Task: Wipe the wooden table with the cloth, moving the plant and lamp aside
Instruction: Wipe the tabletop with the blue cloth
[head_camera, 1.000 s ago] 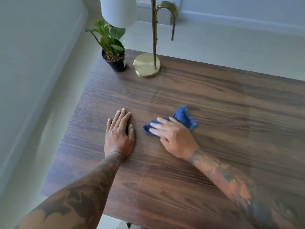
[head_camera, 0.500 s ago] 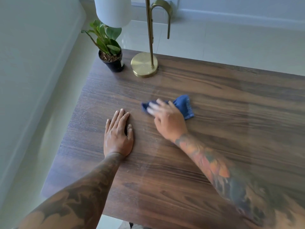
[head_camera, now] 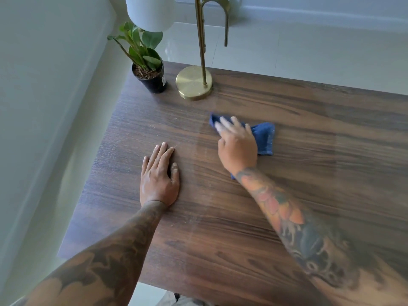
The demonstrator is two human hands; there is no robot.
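My right hand (head_camera: 237,146) presses a blue cloth (head_camera: 265,138) flat on the dark wooden table (head_camera: 309,133), a little in front of the lamp. My left hand (head_camera: 159,175) lies flat and spread on the table to the left, holding nothing. A small green plant in a black pot (head_camera: 150,74) stands at the far left corner. Right beside it is the brass lamp, with its round base (head_camera: 194,82) on the table and its white shade (head_camera: 150,12) above the plant.
A pale wall (head_camera: 44,107) runs close along the table's left edge. Light floor tiles (head_camera: 309,56) lie beyond the far edge. The table's near edge is at the bottom of the view.
My right hand has slid the cloth away from me, toward the lamp base. The left hand has stayed flat in the same spot.
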